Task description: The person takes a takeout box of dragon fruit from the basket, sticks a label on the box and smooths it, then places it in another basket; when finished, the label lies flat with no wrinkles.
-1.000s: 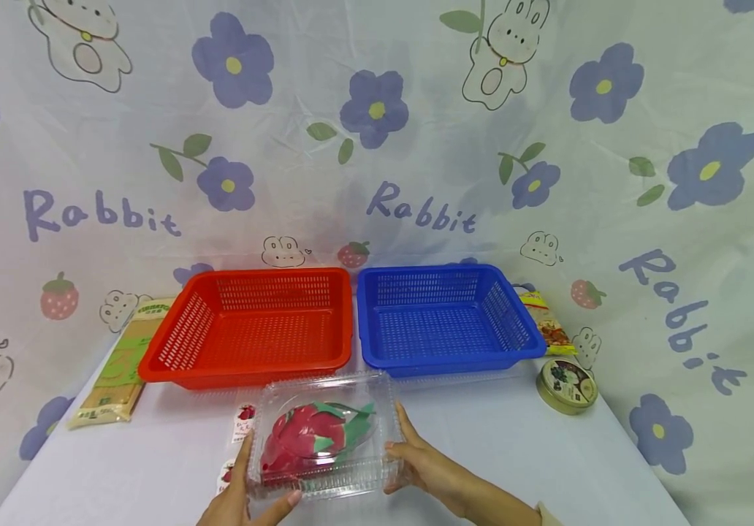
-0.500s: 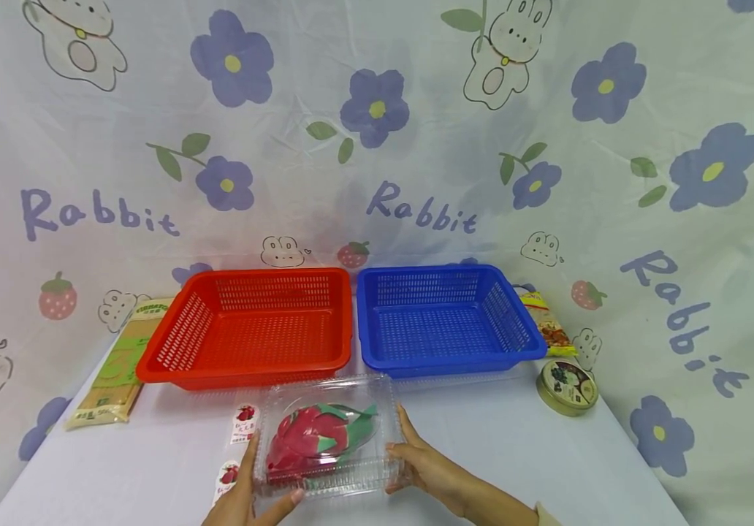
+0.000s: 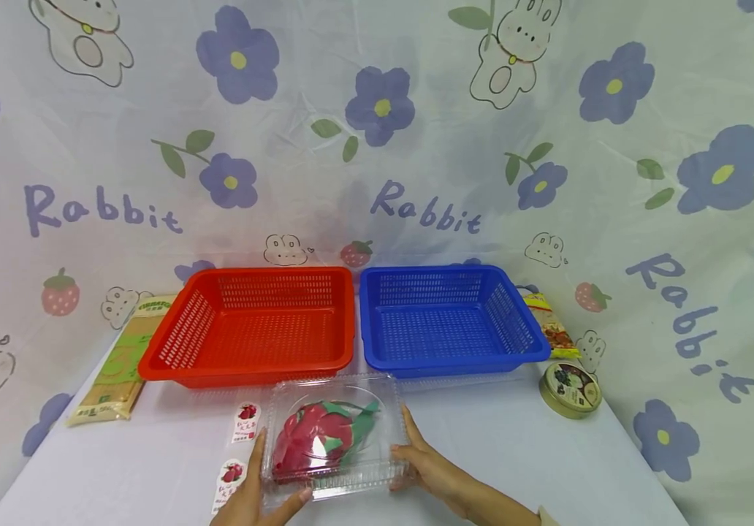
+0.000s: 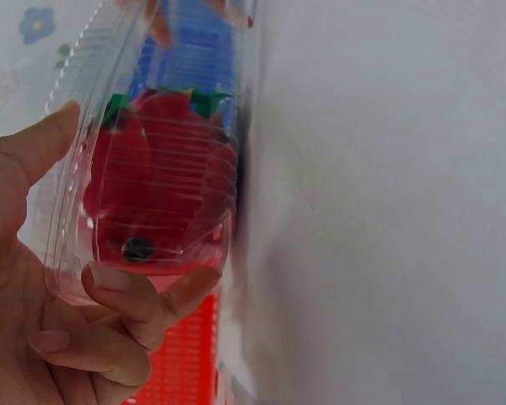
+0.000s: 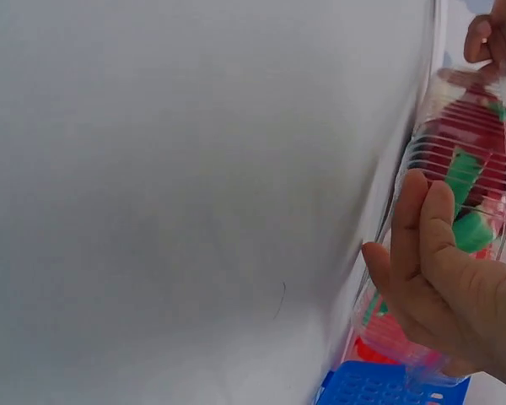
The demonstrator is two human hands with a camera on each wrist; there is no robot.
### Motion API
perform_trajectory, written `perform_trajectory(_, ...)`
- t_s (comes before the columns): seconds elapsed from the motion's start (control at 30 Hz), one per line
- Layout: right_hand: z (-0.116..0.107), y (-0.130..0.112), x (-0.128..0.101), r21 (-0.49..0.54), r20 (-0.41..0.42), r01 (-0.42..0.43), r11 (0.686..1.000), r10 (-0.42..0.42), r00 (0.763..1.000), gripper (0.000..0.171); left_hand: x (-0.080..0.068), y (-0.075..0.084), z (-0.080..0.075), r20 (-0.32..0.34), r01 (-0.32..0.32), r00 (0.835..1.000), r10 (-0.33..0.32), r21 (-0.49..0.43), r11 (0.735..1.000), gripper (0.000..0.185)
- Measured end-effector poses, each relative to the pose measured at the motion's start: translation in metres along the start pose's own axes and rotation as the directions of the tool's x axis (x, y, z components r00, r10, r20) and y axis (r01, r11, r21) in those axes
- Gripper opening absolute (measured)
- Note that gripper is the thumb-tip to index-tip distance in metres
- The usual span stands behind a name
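Near red basket (image 3: 245, 374), fingers (image 3: 256, 459) grip box's (image 3: 386, 432) edges.

You have a clear, ribbed plastic container (image 3: 359, 478) at its two ends, your left hand (image 3: 250, 492) gripping one and your right hand (image 3: 431, 466) the other, in front of the red basket (image 3: 245, 374). Inside it, under the transparent top, a red dragon fruit (image 3: 314, 438) lies on its side, its green leaf tips pointing towards your right.
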State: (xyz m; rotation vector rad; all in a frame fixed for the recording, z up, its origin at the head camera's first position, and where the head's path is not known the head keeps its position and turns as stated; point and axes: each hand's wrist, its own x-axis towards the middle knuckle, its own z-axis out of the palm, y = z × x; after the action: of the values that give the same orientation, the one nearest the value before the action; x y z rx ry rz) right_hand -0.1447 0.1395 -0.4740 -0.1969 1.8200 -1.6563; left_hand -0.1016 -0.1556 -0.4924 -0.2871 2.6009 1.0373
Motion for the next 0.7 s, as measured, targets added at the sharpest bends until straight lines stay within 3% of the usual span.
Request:
perform_trajectory(0.4, -0.004, 0.001, -0.001, -0.081, -0.014, -0.009, 0.997, 0.008, 1.0, 0.087, -0.004, -0.002, -0.005, 0.033, -0.004, 0.999, 0.004, 0.006, 1.0, 0.133)
perform_trajectory(0.53, -0.004, 0.001, -0.002, -0.091, -0.005, -0.005, 0.996, 0.004, 1.0, 0.085, -0.008, -0.006, -0.02, 0.049, 0.03, 0.998, -0.032, 0.04, 0.999, 0.137)
perform_trajectory(0.7, -0.004, 0.001, -0.004, -0.08, -0.004, -0.006, 0.997, 0.005, 1.0, 0.085, -0.005, -0.018, -0.048, 0.025, 0.028, 0.999, -0.031, 0.097, 0.995, 0.13)
